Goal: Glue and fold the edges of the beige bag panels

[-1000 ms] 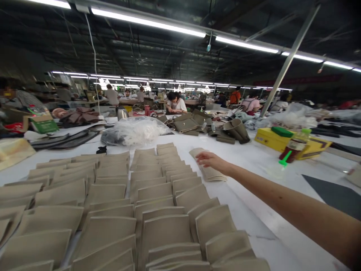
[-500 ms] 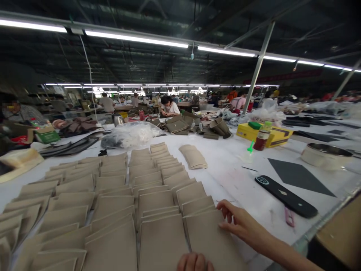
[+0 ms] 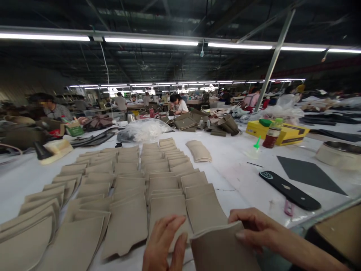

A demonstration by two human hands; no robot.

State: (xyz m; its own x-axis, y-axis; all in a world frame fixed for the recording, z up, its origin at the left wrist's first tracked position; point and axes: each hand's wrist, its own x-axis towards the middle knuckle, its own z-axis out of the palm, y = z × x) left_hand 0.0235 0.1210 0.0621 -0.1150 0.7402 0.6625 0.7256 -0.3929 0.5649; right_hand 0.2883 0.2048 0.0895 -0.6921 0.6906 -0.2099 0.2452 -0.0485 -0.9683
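Observation:
My right hand [image 3: 255, 229] pinches the upper right corner of a taupe leather-like panel [image 3: 221, 248], thumb on its near face. The panel is lifted and tilted at the front edge of the view, its lower part cut off. To its left is my left hand [image 3: 163, 241], fingers apart and nothing held, over the front of a row of similar panels [image 3: 166, 205]. Whether its fingertips touch those panels I cannot tell. Overlapping rows of such panels [image 3: 128, 212] cover the left and middle of the white table.
A small separate stack of panels [image 3: 199, 151] lies beyond the rows. At right are a black template [image 3: 290, 190], a pink cutter [image 3: 288, 207], a dark sheet [image 3: 310, 175], a green-tipped bottle [image 3: 254, 149], a drink bottle [image 3: 272, 134] and a yellow box [image 3: 291, 133]. People work farther back.
My right hand has moved nearer and raised a panel from the rightmost row. My left hand has come up into view and spread its fingers. The view has shifted left.

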